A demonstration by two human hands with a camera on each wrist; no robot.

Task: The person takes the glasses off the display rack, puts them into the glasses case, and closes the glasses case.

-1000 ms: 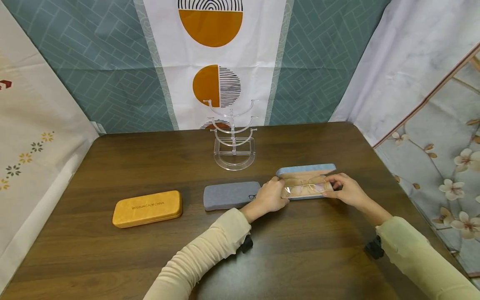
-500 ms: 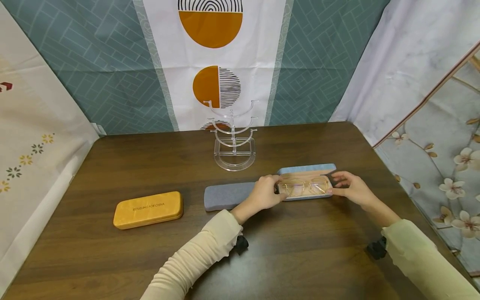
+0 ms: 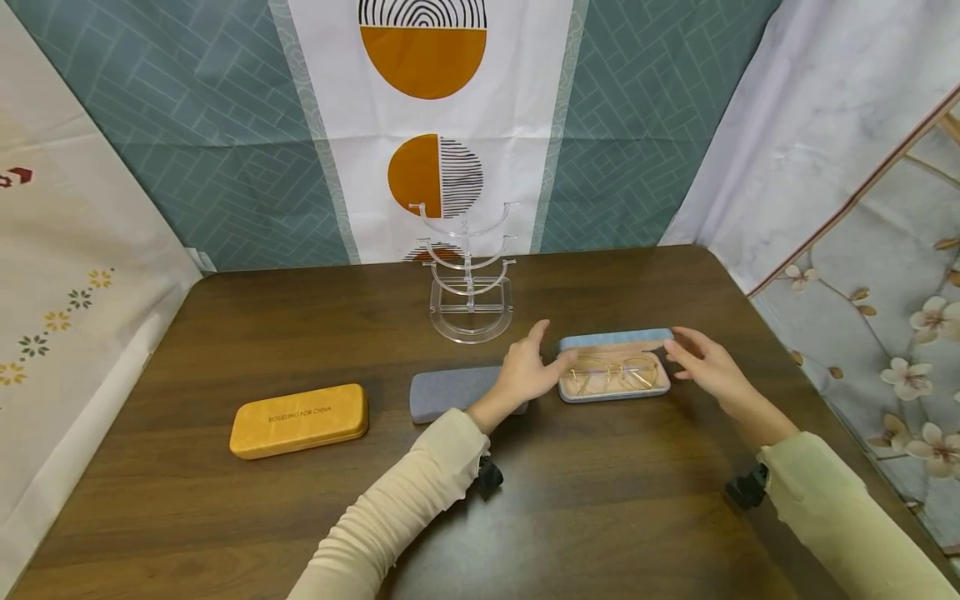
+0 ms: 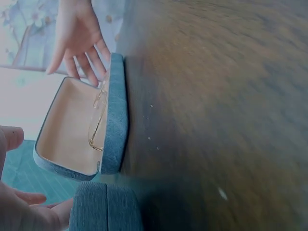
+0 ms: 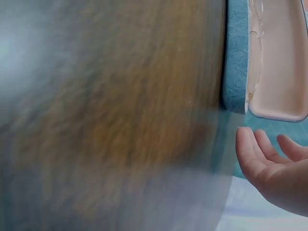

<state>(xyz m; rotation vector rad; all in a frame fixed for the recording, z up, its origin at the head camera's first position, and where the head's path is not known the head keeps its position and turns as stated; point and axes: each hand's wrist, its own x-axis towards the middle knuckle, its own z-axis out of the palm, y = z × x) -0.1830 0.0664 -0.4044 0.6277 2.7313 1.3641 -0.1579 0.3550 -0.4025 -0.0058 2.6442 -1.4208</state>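
Observation:
A light blue glasses case lies with its lid raised, right of the table's middle. Gold wire-framed glasses rest folded inside it on the pale pink lining. My left hand hovers at the case's left end, above a shut grey-blue glasses case, partly covering that one. Its fingers are spread and hold nothing. By the right end of the raised lid is my right hand. In the right wrist view, its loosely bent fingers stand apart from the case.
A clear tiered display stand rises at the back of the wooden table. To the left lies a shut yellow glasses case. Patterned cloths hang behind the table and at both sides.
Both hands have let go of the glasses, which now lie in the blue case. My left hand has drawn back leftward with fingers spreading; my right has shifted up toward the lid's end.

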